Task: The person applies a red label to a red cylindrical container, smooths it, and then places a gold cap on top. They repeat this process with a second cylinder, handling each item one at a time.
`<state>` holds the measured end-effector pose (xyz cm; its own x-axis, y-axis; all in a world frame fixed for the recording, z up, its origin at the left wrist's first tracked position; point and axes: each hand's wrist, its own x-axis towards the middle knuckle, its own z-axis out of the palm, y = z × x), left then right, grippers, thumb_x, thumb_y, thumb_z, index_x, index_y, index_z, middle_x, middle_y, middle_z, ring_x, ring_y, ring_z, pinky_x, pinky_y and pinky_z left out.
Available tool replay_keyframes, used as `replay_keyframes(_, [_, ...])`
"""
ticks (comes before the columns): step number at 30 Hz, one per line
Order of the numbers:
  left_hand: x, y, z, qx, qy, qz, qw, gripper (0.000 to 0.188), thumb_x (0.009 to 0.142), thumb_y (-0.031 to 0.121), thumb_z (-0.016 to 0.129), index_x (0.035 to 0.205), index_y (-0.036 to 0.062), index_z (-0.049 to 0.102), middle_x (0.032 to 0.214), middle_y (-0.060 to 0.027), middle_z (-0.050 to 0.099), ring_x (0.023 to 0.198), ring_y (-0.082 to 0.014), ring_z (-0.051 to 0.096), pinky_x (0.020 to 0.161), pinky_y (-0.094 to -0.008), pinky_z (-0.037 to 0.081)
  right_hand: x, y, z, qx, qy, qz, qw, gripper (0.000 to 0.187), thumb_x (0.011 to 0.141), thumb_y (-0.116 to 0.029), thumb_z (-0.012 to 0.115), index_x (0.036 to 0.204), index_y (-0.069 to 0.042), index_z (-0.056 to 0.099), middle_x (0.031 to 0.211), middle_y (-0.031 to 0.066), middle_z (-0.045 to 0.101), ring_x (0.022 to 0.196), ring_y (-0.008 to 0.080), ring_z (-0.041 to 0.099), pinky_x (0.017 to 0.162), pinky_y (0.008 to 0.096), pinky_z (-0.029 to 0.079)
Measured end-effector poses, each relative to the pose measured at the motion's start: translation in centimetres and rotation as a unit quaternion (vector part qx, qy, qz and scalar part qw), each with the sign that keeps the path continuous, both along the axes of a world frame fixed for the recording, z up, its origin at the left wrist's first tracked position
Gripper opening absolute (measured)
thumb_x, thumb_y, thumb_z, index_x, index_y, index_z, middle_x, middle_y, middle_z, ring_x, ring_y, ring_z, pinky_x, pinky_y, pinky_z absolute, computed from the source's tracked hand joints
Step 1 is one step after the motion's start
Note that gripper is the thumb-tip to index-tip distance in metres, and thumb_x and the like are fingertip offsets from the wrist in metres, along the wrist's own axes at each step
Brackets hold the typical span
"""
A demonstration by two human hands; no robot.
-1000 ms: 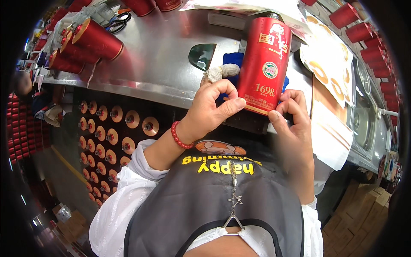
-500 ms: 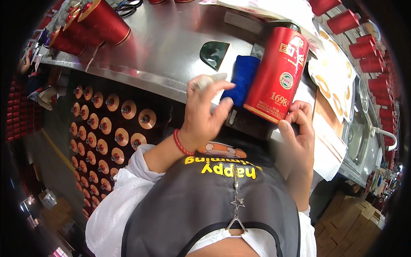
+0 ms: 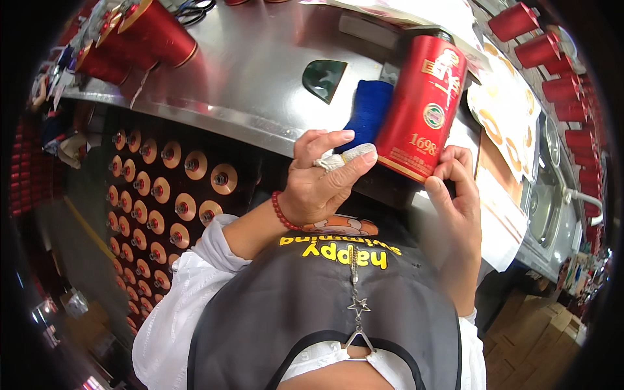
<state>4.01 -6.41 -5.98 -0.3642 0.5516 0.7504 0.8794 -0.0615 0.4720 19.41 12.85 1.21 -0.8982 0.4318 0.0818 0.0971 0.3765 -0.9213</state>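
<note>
A red bottle (image 3: pixel 422 107) with gold lettering and a dark neck lies on its side in front of me, its base toward me. My right hand (image 3: pixel 458 179) grips the base at its right edge, thumb and curled fingers against it. Left of the base is my left hand (image 3: pixel 322 169), fingers stretched out and the thumb close to the bottle's lower edge. A white cover (image 3: pixel 348 157) appears to be worn on one of its fingers, beside the thumb. Against the bottle's left side rests a blue cloth-like pad (image 3: pixel 369 114), partly behind my left fingers.
On the metal table (image 3: pixel 240 71) lies a dark green flat piece (image 3: pixel 324 79). Red tapered containers (image 3: pixel 159 32) and black scissors (image 3: pixel 194 12) are at the far left. Gold-rimmed round pieces (image 3: pixel 223 179) fill a rack below the edge. White sheets (image 3: pixel 500 224) and a sink (image 3: pixel 543 208) are at right.
My left hand has moved right and its thumb has come up beside the white-covered finger, near the bottle's base. The bottle has shifted slightly, while my right hand stays on it.
</note>
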Motion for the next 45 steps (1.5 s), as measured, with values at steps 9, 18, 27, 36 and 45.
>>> replay_keyframes(9, [-1.9, 1.6, 4.1, -0.029, 0.237, -0.093, 0.967, 0.027, 0.088, 0.032, 0.070, 0.112, 0.0217, 0.075, 0.112, 0.0064, 0.068, 0.114, -0.0162, 0.055, 0.108, -0.0425, 0.034, 0.4, 0.5, -0.4, -0.112, 0.028, 0.031, 0.993, 0.025, 0.103, -0.023, 0.057, 0.090, -0.002, 0.058, 0.105, 0.0077, 0.042, 0.102, 0.0183, 0.043, 0.089, 0.0271, 0.040])
replay_keyframes(18, [-2.0, 5.3, 3.8, -0.040, 0.005, -0.218, 0.975, 0.054, 0.083, 0.010, 0.079, 0.131, 0.0075, 0.055, 0.132, -0.0193, 0.059, 0.123, -0.0403, 0.058, 0.108, -0.0568, 0.042, 0.8, 1.2, -0.5, -0.027, 0.028, 0.055, 0.998, 0.021, 0.093, -0.018, 0.070, 0.089, -0.002, 0.058, 0.106, 0.0071, 0.043, 0.101, 0.0188, 0.044, 0.089, 0.0281, 0.040])
replay_keyframes(27, [-2.1, 3.1, 3.7, 0.002, 0.139, -0.208, 0.968, 0.033, 0.072, 0.007, 0.078, 0.103, 0.0153, 0.067, 0.118, -0.0063, 0.062, 0.109, -0.0257, 0.052, 0.081, -0.0350, 0.052, 2.8, 2.8, -0.4, -0.058, 0.000, 0.056, 0.997, 0.020, 0.092, -0.017, 0.071, 0.086, -0.002, 0.058, 0.108, 0.0064, 0.045, 0.099, 0.0167, 0.046, 0.084, 0.0263, 0.040])
replay_keyframes(36, [-2.3, 5.0, 3.5, -0.028, 0.240, -0.227, 0.943, 0.031, 0.059, 0.007, 0.074, 0.086, 0.0213, 0.067, 0.114, 0.0041, 0.060, 0.102, -0.0196, 0.049, 0.082, -0.0360, 0.041, 3.3, 3.3, -1.3, -0.099, -0.010, 0.043, 0.994, 0.027, 0.094, -0.024, 0.069, 0.082, -0.004, 0.055, 0.109, 0.0072, 0.046, 0.105, 0.0178, 0.044, 0.093, 0.0280, 0.035])
replay_keyframes(45, [-2.1, 6.6, 3.8, -0.030, 0.248, -0.243, 0.937, 0.037, 0.061, 0.010, 0.073, 0.096, 0.0170, 0.066, 0.112, 0.0051, 0.061, 0.096, -0.0178, 0.045, 0.079, -0.0332, 0.039, 3.4, 3.4, -1.7, -0.100, -0.010, 0.045, 0.994, 0.028, 0.094, -0.025, 0.068, 0.082, -0.004, 0.055, 0.110, 0.0076, 0.046, 0.108, 0.0186, 0.044, 0.097, 0.0290, 0.033])
